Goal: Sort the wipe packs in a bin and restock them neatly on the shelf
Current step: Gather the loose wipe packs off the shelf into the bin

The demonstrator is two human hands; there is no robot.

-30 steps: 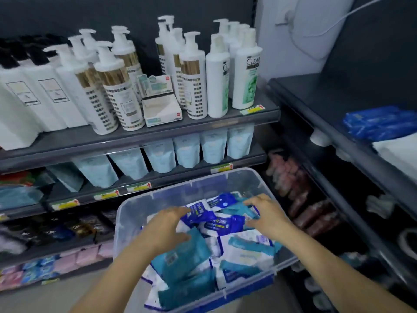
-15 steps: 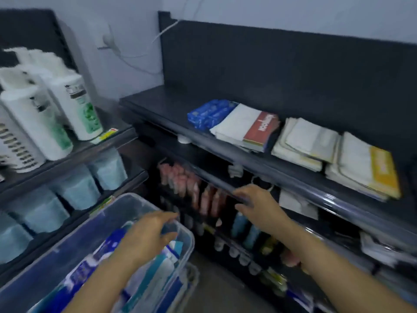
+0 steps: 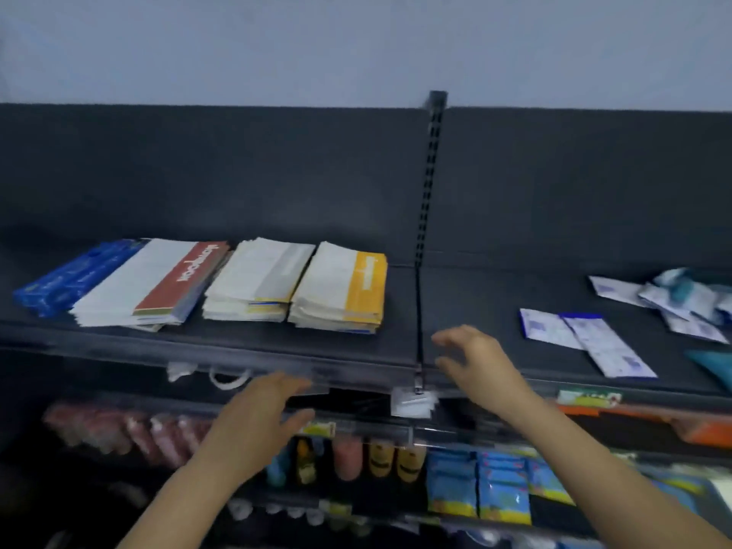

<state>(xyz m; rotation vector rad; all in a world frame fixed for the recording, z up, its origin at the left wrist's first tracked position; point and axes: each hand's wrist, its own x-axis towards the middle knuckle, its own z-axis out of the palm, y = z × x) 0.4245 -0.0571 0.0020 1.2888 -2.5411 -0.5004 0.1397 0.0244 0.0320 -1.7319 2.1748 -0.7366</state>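
Observation:
I face a dark shelf. On its left part lie neat stacks: blue packs, white packs with a red band, plain white packs and white packs with a yellow band. Loose white wipe packs lie flat on the right part, with a jumbled pile behind them. My left hand hovers below the shelf's front edge, fingers spread, holding nothing. My right hand is raised over the front edge near the middle divider, fingers loosely open and empty. The bin is out of view.
A slotted upright rail divides the shelf's back panel. Below the shelf hang pink tubes, small bottles and blue sachets. A white price tag hangs at the front edge. A teal pack shows at the right border.
My view swung right, from the bin of wipe packs to the dark shelf. Both hands left the bin and rose empty toward the shelf's front edge.

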